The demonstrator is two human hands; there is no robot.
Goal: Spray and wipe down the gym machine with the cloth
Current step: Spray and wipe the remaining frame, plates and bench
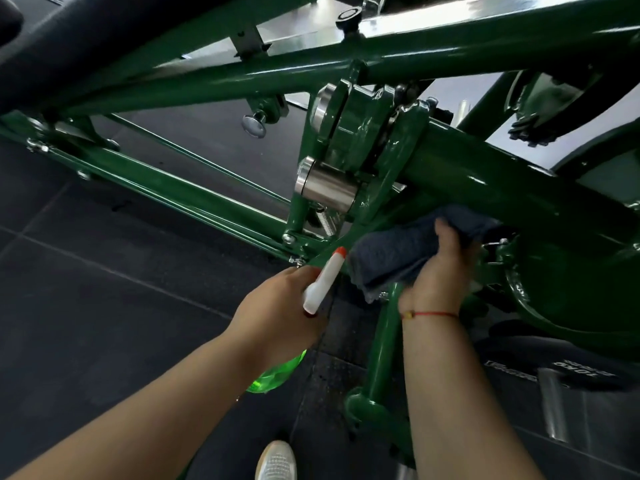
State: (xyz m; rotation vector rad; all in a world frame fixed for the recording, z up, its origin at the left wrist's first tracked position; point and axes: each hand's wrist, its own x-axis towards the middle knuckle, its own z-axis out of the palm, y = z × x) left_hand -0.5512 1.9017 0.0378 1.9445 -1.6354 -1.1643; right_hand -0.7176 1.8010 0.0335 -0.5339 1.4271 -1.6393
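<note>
Spray bottle: green body mostly hidden behind the left hand, with only the white head and a low sliver showing. Cloth: far end tucked under a green frame tube, near part covered by the right hand, fingertips out of sight. Shoe: cut off by the bottom edge; black plate: lettering blurred, unreadable.

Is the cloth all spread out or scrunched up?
Scrunched up: the cloth lies in thick folds, held by the right hand against the green frame.

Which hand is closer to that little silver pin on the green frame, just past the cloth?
Right. The right hand, gripping the cloth, sits just left of the silver pin; the left hand, holding the spray bottle, is farther left, beyond the cloth.
</note>
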